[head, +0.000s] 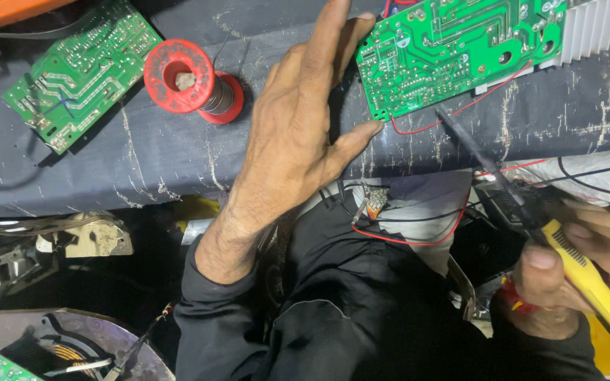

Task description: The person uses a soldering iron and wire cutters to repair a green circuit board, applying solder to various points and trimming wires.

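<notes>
1. Head view: nearest, the right hand (587, 271) is closed around the yellow handle of a soldering iron (531, 212), thumb pressed on its side. The dark shaft runs up and away from the hand, its tip at the lower edge of the green circuit board (453, 49).
2. Between the 2 hands, just left of the iron's shaft, loose red and black wires (404, 229) cross a pale cloth and a dark sleeve, cluttering the space below the board.
3. The left hand (298, 134) lies flat and wide open on the dark worktop (164, 155), fingers spread, holding nothing. Its thumb tip is at the board's lower left corner and its fingertips lie along the board's left edge.
4. The board lies beyond the iron's tip, up and right of the left hand, with a thin red wire (488, 92) looping under it and a white finned heat sink (591, 28) at its right end.
5. Just left of the left hand lies a red solder spool (188, 79) on its side.
6. Farther left lies a second green circuit board (79, 70), well apart from both hands.
</notes>
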